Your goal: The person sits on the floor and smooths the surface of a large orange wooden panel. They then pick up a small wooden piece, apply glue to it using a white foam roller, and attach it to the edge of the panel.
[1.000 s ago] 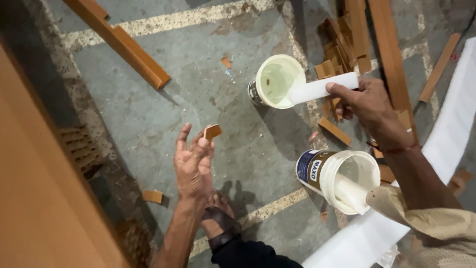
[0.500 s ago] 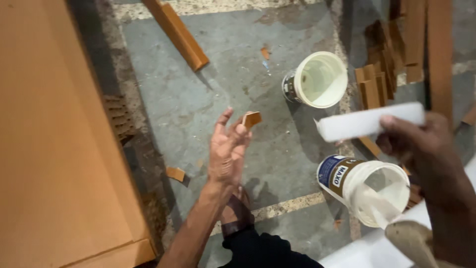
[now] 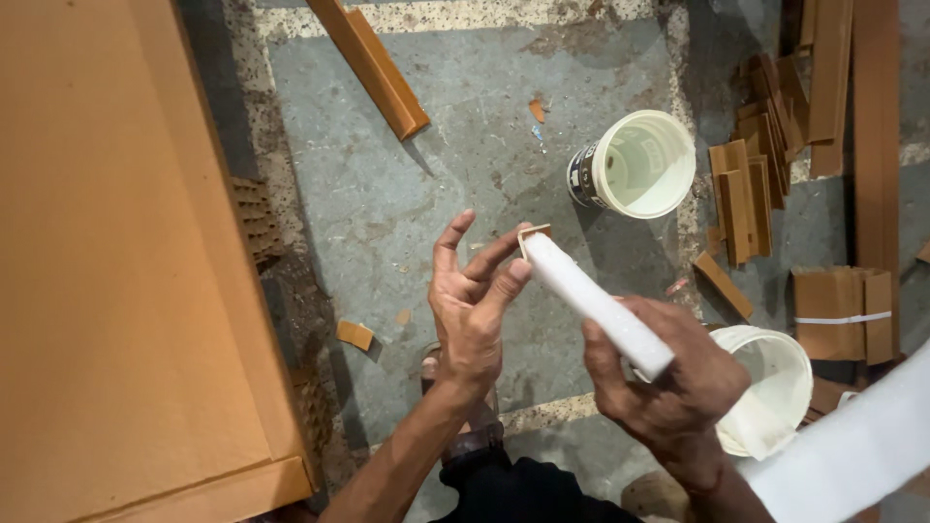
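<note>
Your right hand (image 3: 668, 383) has swung the white foam bar (image 3: 596, 302) in to meet the small wood chip (image 3: 534, 232) pinched in your left hand (image 3: 475, 310), apparently for joining, open white bucket (image 3: 639, 163) at one o'clock.

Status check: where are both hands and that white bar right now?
Left hand pinching small brown piece. Right hand gripping white bar, tip at that piece. Nothing between them.
</note>
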